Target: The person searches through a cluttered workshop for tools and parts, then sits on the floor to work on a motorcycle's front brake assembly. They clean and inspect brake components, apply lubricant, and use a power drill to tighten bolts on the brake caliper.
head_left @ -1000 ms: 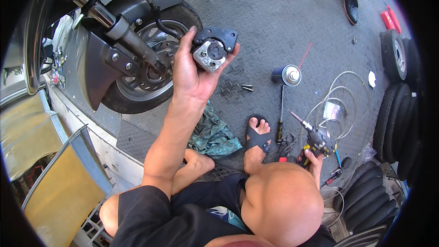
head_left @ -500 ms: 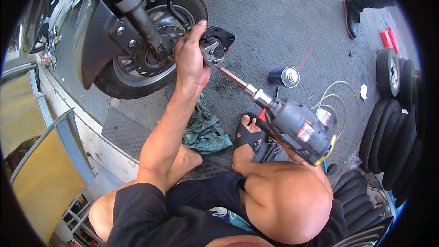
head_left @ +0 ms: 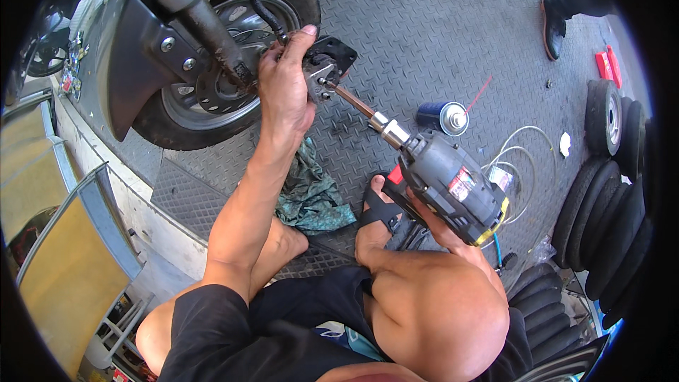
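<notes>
My left hand [head_left: 284, 92] is wrapped round a brake caliper [head_left: 323, 74] beside the front wheel [head_left: 212, 110] of a motorbike. A black hose [head_left: 263, 14] runs down to the caliper. Below and to the right, my right hand [head_left: 440, 223] grips an impact wrench [head_left: 453, 184], mostly hidden under the tool's dark body. From its socket a long bit [head_left: 353, 102] reaches up and left, its tip at a bolt on the caliper's face. The brake disc [head_left: 219, 88] shows behind the fork leg [head_left: 205, 28].
A spray can [head_left: 444, 118] with a red straw lies right of the bit. A green rag [head_left: 311, 191] is on the patterned metal floor near my feet. Stacked tyres [head_left: 598, 212] line the right side, and another person's leg [head_left: 573, 7] is at upper right.
The bit's tip has shifted from the caliper's lower edge onto a bolt on its face. My hands, the caliper and the impact wrench sit slightly farther left in view.
</notes>
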Action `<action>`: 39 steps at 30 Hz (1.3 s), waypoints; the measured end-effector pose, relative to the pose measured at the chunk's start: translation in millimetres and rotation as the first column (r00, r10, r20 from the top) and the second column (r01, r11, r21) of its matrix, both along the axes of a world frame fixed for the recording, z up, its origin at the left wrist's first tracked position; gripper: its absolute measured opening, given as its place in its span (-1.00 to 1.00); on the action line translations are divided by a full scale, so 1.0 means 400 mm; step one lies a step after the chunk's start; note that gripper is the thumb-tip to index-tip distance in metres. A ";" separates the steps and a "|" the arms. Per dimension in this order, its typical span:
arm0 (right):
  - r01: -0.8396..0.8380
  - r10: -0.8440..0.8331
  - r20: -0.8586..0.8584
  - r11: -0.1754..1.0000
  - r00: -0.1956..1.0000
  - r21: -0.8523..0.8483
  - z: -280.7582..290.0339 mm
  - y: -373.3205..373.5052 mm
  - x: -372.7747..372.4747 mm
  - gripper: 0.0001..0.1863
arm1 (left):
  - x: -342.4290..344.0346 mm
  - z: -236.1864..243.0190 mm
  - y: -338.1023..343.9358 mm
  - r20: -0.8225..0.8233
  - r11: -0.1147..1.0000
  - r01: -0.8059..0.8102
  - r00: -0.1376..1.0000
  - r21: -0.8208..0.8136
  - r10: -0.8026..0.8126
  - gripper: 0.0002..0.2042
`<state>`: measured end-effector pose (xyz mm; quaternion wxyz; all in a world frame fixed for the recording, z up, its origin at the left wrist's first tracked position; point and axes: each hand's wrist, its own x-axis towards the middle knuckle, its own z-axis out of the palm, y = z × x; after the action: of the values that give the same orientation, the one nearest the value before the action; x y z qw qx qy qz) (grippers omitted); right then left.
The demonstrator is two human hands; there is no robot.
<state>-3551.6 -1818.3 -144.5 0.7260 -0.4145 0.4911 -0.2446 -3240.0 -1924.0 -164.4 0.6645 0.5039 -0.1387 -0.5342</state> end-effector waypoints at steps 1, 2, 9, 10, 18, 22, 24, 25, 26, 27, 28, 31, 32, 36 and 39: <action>-0.006 0.006 0.005 1.000 1.000 -0.002 -0.002 -0.003 0.006 -0.57 | 0.003 0.001 0.002 0.011 1.000 -0.005 1.000 0.002 0.005 -0.88; -0.007 0.007 0.000 1.000 1.000 -0.015 0.001 -0.013 0.009 -0.57 | 0.001 -0.004 -0.003 0.013 1.000 -0.002 1.000 -0.003 0.002 -0.88; -0.011 0.011 0.000 1.000 1.000 -0.015 -0.001 -0.005 0.019 -0.58 | 0.004 -0.023 -0.010 0.033 1.000 0.003 0.999 0.001 -0.003 -0.89; -0.015 0.015 0.005 1.000 1.000 -0.018 -0.003 -0.005 0.023 -0.59 | 0.010 -0.025 -0.008 0.042 1.000 0.000 0.999 0.002 0.000 -0.89; -0.011 0.013 0.042 0.999 0.999 -0.038 -0.025 -0.032 0.063 -0.60 | 0.039 -0.060 -0.009 0.419 1.000 0.004 0.908 0.006 -0.006 -0.77; -0.029 0.032 0.044 0.998 0.999 -0.050 -0.029 -0.043 0.083 -0.61 | 0.058 -0.070 -0.009 0.588 1.000 0.027 0.808 0.005 -0.025 -0.70; -0.042 0.043 0.026 0.998 0.999 -0.040 -0.024 -0.043 0.094 -0.62 | 0.062 -0.081 -0.011 0.619 0.999 0.033 0.786 -0.018 -0.015 -0.67; -0.047 0.048 0.022 0.998 0.999 -0.039 -0.023 -0.047 0.096 -0.62 | 0.062 -0.085 -0.013 0.633 0.999 0.038 0.774 -0.030 -0.011 -0.66; -0.054 0.054 0.017 0.998 0.998 -0.036 -0.022 -0.049 0.100 -0.63 | 0.064 -0.087 -0.012 0.623 0.999 0.027 0.782 -0.017 -0.011 -0.66; -0.062 0.062 0.014 0.998 0.998 -0.034 -0.022 -0.051 0.104 -0.63 | 0.067 -0.086 -0.010 0.613 1.000 0.016 0.790 -0.004 -0.010 -0.65; -0.068 0.069 0.008 0.997 0.998 -0.029 -0.021 -0.048 0.108 -0.64 | 0.068 -0.087 -0.009 0.603 1.000 0.006 0.797 0.008 -0.010 -0.65; -0.079 0.079 -0.001 0.997 0.997 -0.027 -0.017 -0.048 0.111 -0.65 | 0.070 -0.087 -0.010 0.660 0.999 0.032 0.751 -0.001 -0.024 -0.66; -0.082 0.082 -0.004 0.996 0.997 -0.023 -0.019 -0.048 0.114 -0.65 | 0.066 -0.086 -0.011 0.651 1.000 0.027 0.759 -0.001 -0.020 -0.67; -0.091 0.091 -0.008 0.995 0.996 -0.027 -0.018 -0.050 0.124 -0.67 | 0.061 -0.079 -0.010 0.645 1.000 0.023 0.764 -0.008 -0.013 -0.67; -0.100 0.100 -0.025 0.995 0.995 -0.020 -0.012 -0.050 0.128 -0.69 | 0.060 -0.083 -0.013 0.635 1.000 0.026 0.773 -0.018 -0.009 -0.68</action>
<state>-3500.4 -1838.2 -149.4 0.7272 -0.4491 0.4756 -0.2082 -3215.8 -1929.3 -197.8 0.5802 0.6447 -0.3660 -0.3374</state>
